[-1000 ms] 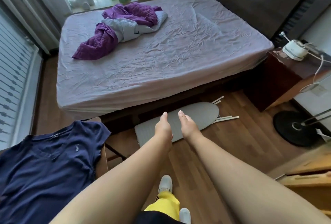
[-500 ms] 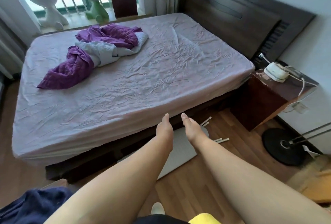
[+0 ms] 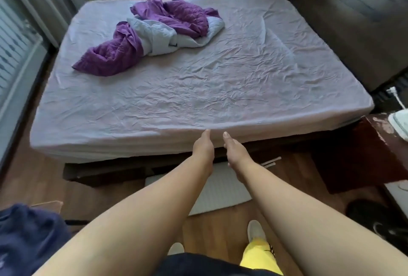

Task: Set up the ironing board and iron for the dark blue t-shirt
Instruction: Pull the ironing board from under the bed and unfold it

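Note:
The grey ironing board (image 3: 217, 189) lies flat on the wooden floor beside the bed, partly hidden under my forearms, its white legs (image 3: 271, 162) sticking out at the right. My left hand (image 3: 203, 149) and my right hand (image 3: 234, 151) reach forward side by side above it, empty, thumbs up; the fingers are hidden behind the hands. The dark blue t-shirt (image 3: 28, 238) lies on a low surface at the bottom left. The white iron (image 3: 398, 124) sits on the dark wooden nightstand (image 3: 362, 154) at the right edge, cut off by the frame.
A bed (image 3: 198, 90) with a wrinkled pale sheet fills the middle, with a purple and grey blanket (image 3: 154, 33) bunched on it. A dark round lamp base (image 3: 379, 218) stands on the floor at the lower right. My feet (image 3: 256, 230) stand near the board.
I have stepped closer to the bed and the view has tilted down. Both hands stay stretched out together, now over the bed's near edge. More of the ironing board is hidden.

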